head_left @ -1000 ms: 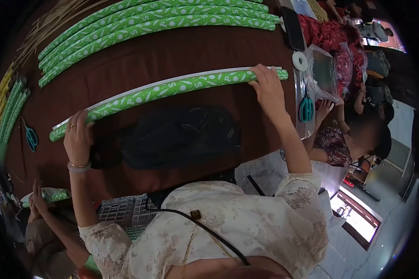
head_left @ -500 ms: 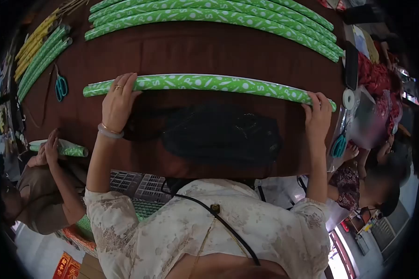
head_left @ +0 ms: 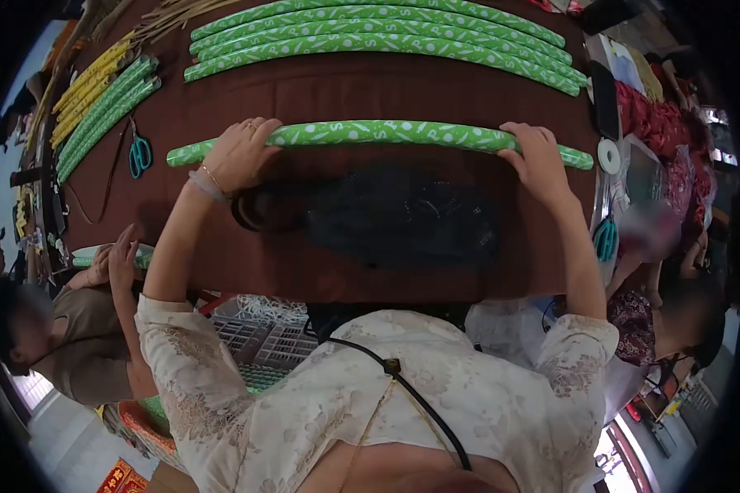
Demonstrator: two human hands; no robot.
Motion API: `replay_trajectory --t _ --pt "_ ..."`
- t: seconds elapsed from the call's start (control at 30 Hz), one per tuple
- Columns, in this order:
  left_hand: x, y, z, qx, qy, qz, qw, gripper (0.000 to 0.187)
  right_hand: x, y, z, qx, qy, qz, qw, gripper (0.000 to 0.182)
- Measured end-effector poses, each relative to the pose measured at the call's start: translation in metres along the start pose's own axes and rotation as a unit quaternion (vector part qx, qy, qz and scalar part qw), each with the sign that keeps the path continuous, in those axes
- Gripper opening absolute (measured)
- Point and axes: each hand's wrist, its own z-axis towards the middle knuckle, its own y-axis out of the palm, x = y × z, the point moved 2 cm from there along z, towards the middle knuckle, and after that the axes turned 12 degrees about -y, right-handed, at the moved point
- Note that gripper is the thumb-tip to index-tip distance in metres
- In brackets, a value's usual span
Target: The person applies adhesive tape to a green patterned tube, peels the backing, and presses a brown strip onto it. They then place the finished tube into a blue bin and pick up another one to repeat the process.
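A long green roll of wrapping paper (head_left: 395,131) with a white print lies across the brown-covered table before me. My left hand (head_left: 240,154) is closed over it near its left end, thumb on the near side. Closer to the right end, my right hand (head_left: 534,160) grips the roll the same way, fingers over the top. Both roll ends stick out past my hands. Between my forearms, on the near side of the roll, sits a dark bag (head_left: 403,218) with a strap loop at its left.
Several green rolls (head_left: 386,45) lie at the far side. Yellow rolls (head_left: 90,86), shorter green rolls (head_left: 111,115) and teal scissors (head_left: 140,156) are at left; a tape roll (head_left: 608,154) and other scissors (head_left: 606,238) at right. People sit on both sides; the left one (head_left: 99,337) handles green-and-white paper.
My right hand has moved inward from the roll's right end, and my left hand sits slightly farther in. The white strip along the roll's far side no longer shows. The view has shifted.
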Motion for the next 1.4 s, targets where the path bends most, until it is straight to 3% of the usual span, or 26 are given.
replay_trajectory --t 0.07,0.13,0.2,0.23,0.27,0.33,0.37,0.47,0.73,0.8,0.83,0.9,0.93,1.0,1.03,1.1,1.17,1.4 --pt "0.013 -0.028 0.0 0.018 0.009 -0.007 1.0 0.031 0.009 -0.012 0.001 -0.026 -0.033 0.088 0.995 0.029" --pt "0.023 -0.055 -0.003 -0.116 -0.062 0.012 0.991 0.032 0.018 -0.023 0.002 -0.049 -0.003 0.134 0.99 0.029" --pt "0.036 -0.084 -0.007 -0.101 -0.032 -0.019 0.994 0.032 0.026 -0.025 0.0 -0.151 0.079 0.34 0.925 0.03" --pt "0.043 -0.096 -0.009 -0.157 -0.045 -0.052 0.985 0.031 0.025 -0.028 0.002 -0.114 0.017 0.345 0.931 0.033" --pt "0.047 -0.104 -0.011 -0.212 -0.06 -0.084 0.972 0.03 0.024 -0.032 0.003 -0.11 0.018 0.344 0.932 0.033" --pt "0.049 -0.112 -0.013 -0.253 -0.062 -0.088 0.961 0.03 0.019 -0.041 0.007 -0.191 0.048 0.422 0.885 0.037" --pt "0.047 -0.114 -0.014 -0.295 -0.067 -0.094 0.949 0.031 0.019 -0.039 0.005 -0.177 0.058 0.426 0.886 0.039" --pt "0.039 -0.106 -0.019 -0.352 -0.093 -0.133 0.922 0.037 0.011 -0.034 0.0 -0.109 0.004 0.35 0.93 0.039" --pt "0.061 -0.102 -0.034 -0.437 -0.149 -0.156 0.873 0.034 0.009 -0.014 -0.016 -0.118 0.019 0.385 0.915 0.033" --pt "0.067 -0.102 -0.032 -0.451 -0.169 -0.187 0.856 0.032 0.011 -0.017 -0.018 -0.087 -0.067 0.255 0.961 0.034" --pt "0.069 -0.103 -0.031 -0.451 -0.164 -0.185 0.858 0.032 0.011 -0.021 -0.02 -0.085 -0.062 0.251 0.962 0.034" --pt "0.069 -0.102 -0.034 -0.493 -0.186 -0.19 0.829 0.032 0.007 -0.026 -0.024 -0.112 -0.117 0.123 0.979 0.041" --pt "0.073 -0.104 -0.035 -0.487 -0.193 -0.189 0.83 0.033 0.007 -0.021 -0.033 -0.143 -0.046 0.07 0.986 0.063" --pt "0.071 -0.102 -0.04 -0.502 -0.202 -0.2 0.817 0.033 -0.015 -0.021 -0.052 -0.106 0.036 -0.044 0.993 0.079" --pt "0.059 -0.094 -0.042 -0.511 -0.159 -0.204 0.82 0.034 -0.032 -0.03 -0.052 -0.16 0.089 -0.025 0.983 0.088" --pt "0.069 -0.098 -0.044 -0.532 -0.211 -0.22 0.79 0.035 -0.06 -0.027 -0.051 0.015 0.009 0.048 0.999 0.084" --pt "0.068 -0.093 -0.046 -0.507 -0.194 -0.213 0.812 0.039 -0.09 -0.022 -0.035 0.099 -0.007 0.072 0.993 0.076" --pt "0.08 -0.097 -0.047 -0.564 -0.226 -0.273 0.746 0.034 -0.093 0.007 -0.052 0.143 0.102 -0.002 0.985 0.064"
